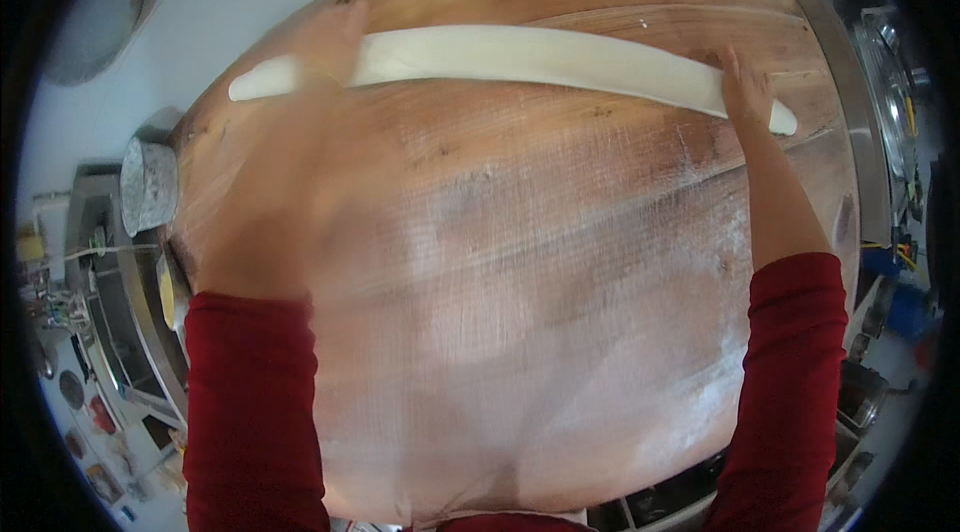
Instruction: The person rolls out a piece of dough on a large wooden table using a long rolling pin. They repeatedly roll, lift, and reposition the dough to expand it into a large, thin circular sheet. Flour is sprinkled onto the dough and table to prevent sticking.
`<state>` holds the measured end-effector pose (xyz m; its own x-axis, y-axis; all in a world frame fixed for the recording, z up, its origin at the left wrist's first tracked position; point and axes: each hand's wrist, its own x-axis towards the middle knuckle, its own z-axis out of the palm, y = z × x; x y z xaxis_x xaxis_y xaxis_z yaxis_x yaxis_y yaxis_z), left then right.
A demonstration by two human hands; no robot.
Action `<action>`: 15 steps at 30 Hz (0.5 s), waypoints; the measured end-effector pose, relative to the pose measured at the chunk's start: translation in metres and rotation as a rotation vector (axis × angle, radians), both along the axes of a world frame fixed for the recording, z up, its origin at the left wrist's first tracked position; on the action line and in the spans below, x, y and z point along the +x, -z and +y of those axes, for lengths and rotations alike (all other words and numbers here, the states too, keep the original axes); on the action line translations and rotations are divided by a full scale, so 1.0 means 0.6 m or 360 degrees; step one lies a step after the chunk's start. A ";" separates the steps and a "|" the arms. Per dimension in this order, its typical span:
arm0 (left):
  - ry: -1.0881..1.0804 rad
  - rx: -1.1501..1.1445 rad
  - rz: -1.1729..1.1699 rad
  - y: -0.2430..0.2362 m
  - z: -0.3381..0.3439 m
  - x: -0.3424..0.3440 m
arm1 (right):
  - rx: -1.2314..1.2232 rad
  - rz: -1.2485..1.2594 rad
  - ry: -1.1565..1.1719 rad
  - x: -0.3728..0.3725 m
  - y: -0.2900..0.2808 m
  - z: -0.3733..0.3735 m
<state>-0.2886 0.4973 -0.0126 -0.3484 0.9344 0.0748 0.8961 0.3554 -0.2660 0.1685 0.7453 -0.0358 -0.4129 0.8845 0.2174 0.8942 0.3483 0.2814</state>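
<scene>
A long, pale roll of dough (520,54), smooth and slightly bowed in this view, lies across the far part of a big wooden board (520,242). Near its left end my left hand (330,44) is over the roll, smeared by motion, so its fingers cannot be made out. Close to the right end rests my right hand (747,92), laid across the dough with fingers stretched out past its far edge. Whether anything is inside the roll is hidden.
White flour dusts the board's middle and right. A metal tub (150,187) stands at its left edge, with a metal-framed unit (125,332) below. Metal equipment (880,122) lines the right side. A round grey object (95,17) is at the upper left.
</scene>
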 end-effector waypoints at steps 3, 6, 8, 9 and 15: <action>0.0020 0.0260 -0.0177 -0.004 0.032 -0.072 | -0.0144 0.0258 -0.0363 -0.022 0.004 0.048; 0.0106 0.0266 -0.0285 0.010 0.031 -0.074 | -0.0396 0.0476 -0.0210 -0.052 -0.005 0.019; -0.0003 -0.0002 -0.0334 0.013 0.016 -0.050 | -0.0573 0.0543 -0.0005 -0.046 -0.028 -0.025; 0.0065 -0.0067 -0.0163 0.021 0.005 -0.050 | -0.0560 0.0520 -0.0035 -0.036 -0.033 -0.040; 0.0480 0.0457 -0.0507 0.029 -0.162 0.002 | -0.0564 0.0527 -0.0621 0.060 -0.022 -0.191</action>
